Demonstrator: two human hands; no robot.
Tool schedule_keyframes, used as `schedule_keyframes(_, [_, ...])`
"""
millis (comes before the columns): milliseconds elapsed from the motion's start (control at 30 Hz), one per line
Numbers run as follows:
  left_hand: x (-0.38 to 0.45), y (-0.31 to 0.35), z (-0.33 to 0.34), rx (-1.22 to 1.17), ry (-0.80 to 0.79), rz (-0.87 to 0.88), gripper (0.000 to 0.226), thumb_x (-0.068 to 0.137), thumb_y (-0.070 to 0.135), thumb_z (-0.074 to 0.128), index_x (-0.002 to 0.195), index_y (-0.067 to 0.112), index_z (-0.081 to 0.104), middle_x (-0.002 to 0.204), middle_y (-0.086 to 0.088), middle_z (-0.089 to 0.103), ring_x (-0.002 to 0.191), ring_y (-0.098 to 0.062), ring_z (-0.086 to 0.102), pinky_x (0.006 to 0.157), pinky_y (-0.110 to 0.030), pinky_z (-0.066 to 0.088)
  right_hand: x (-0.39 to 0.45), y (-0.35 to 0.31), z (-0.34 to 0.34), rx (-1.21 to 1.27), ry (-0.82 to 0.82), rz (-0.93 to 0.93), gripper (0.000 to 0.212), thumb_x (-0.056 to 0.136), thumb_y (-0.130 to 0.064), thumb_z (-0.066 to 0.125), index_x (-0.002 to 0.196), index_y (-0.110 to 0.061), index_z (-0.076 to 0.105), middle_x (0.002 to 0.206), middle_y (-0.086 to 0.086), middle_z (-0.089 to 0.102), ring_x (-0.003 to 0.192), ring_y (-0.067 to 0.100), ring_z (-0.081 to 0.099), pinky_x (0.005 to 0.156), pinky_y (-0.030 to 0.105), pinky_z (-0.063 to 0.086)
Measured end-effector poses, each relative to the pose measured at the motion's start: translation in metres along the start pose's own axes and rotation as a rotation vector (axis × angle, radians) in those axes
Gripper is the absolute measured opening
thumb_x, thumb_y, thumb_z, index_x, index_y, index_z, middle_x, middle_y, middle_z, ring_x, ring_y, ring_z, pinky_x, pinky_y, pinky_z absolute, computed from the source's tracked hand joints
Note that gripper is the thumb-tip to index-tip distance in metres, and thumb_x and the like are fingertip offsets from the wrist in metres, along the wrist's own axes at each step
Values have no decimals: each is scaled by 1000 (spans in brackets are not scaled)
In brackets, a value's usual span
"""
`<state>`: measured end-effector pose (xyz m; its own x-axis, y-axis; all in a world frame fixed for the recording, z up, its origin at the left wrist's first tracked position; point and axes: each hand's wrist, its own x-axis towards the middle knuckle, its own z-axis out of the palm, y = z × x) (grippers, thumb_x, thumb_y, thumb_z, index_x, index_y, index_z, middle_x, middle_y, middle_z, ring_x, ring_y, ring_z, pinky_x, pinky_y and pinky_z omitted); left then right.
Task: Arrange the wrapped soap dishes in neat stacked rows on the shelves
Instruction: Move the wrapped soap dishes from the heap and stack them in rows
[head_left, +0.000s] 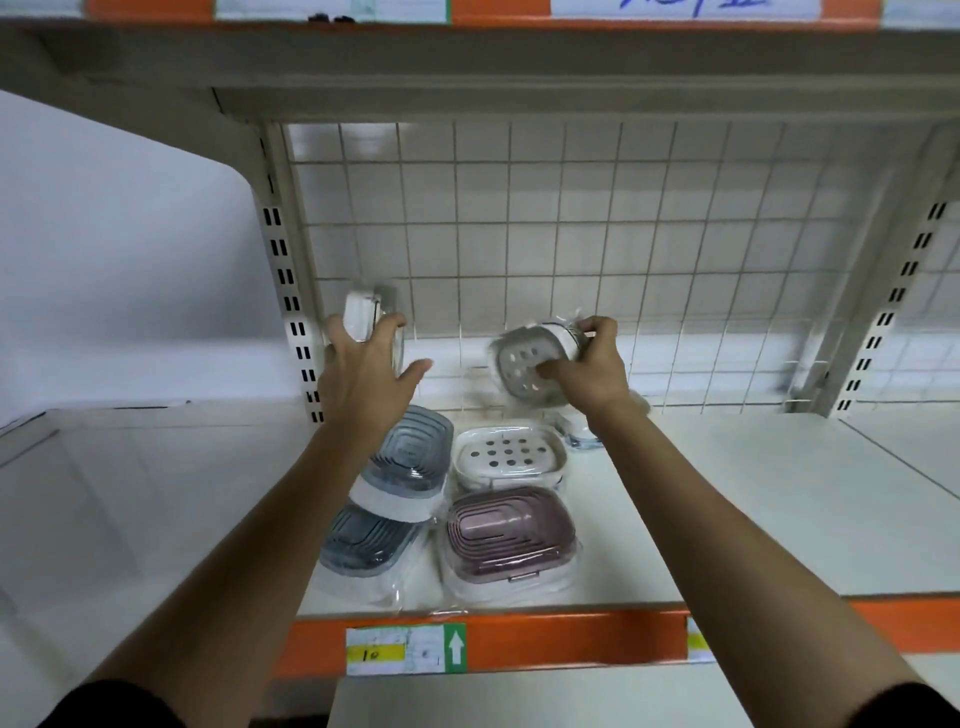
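Soap dishes fill both grips: left hand (363, 374) and right hand (587, 371) each clasp one (361, 317) (524, 364); set them flat, edges aligned, atop the rows (506, 530).

I can't see much of the soap dish (370, 317) in my left hand (366, 371), it's blurry & the hand covers its lower part. The dish in my right hand (584, 371) is smeared too (530, 366). My left arm hides part of the grey dishes (410, 457). Something clear (582, 436) sits behind my right wrist, can't tell what. Top labels (691, 6) are cut off by the edge. Price tag (387, 652) writing too small to read.
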<state>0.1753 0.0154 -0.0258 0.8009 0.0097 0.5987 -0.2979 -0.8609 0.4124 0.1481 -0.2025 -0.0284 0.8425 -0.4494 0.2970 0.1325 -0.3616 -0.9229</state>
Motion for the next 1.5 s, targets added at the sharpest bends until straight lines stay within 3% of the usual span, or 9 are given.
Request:
schedule_keyframes(100, [-17,10,-6,-98,66,-23,74,72,33,81,136,28,43,146,-20,18,121,-40,44,96,-43,45,-24,9,-8,25,81,-63,54,76,0,68,113,-19,33,104,2,56,87,26,55,66,11,42])
schedule_keyframes(233, [-30,14,-6,-201,190,23,80,69,7,83,137,25,44,144,-25,17,118,-43,47,102,-44,44,-55,25,-27,71,95,-143,51,78,-4,68,108,-22,30,111,5,55,94,25,57,77,35,49])
schedule_keyframes(400, [-38,20,-1,-266,314,45,78,67,1,82,134,19,47,136,-27,25,116,-41,46,97,-47,47,-77,44,-54,-3,111,-287,48,78,-4,69,104,-21,32,98,1,52,77,17,48,66,22,38])
schedule_keyframes(600, [-66,55,9,-467,319,-26,93,59,3,87,139,16,41,135,-27,22,130,-34,30,94,5,23,-89,62,-75,-98,107,-393,54,81,-8,69,108,-35,31,105,-4,52,91,22,52,75,25,38])
schedule_keyframes(733, [-97,86,18,-563,225,-36,97,61,3,86,140,23,36,146,-19,9,127,-7,17,81,14,20,-103,65,-83,-124,119,-396,48,80,-19,63,115,-33,33,117,3,55,104,27,55,84,35,46])
schedule_keyframes(833, [-122,103,27,-612,132,-52,98,60,10,87,141,28,34,154,-13,-8,123,9,6,85,11,16,-116,70,-93,-153,158,-394,54,78,-15,61,123,-30,33,122,-3,52,111,24,54,91,34,46])
schedule_keyframes(1000, [-161,126,48,-705,65,-18,91,56,36,86,135,26,42,153,-13,16,141,-18,20,99,4,16,-136,86,-120,-313,227,-468,71,72,4,61,134,-19,38,123,-12,44,113,5,41,96,7,29])
schedule_keyframes(1167, [-174,152,56,-751,47,59,55,59,42,73,110,30,55,138,-15,35,133,-16,34,104,-6,22,-135,104,-158,-378,271,-467,69,69,8,66,127,-22,43,121,-1,51,113,13,42,97,16,32])
schedule_keyframes(1500, [-208,259,96,-780,46,-104,58,57,47,75,110,38,52,137,-13,41,127,-17,44,99,-22,42,-109,146,-285,-391,185,-459,58,77,-16,67,127,-29,42,120,-19,46,102,2,33,89,25,35])
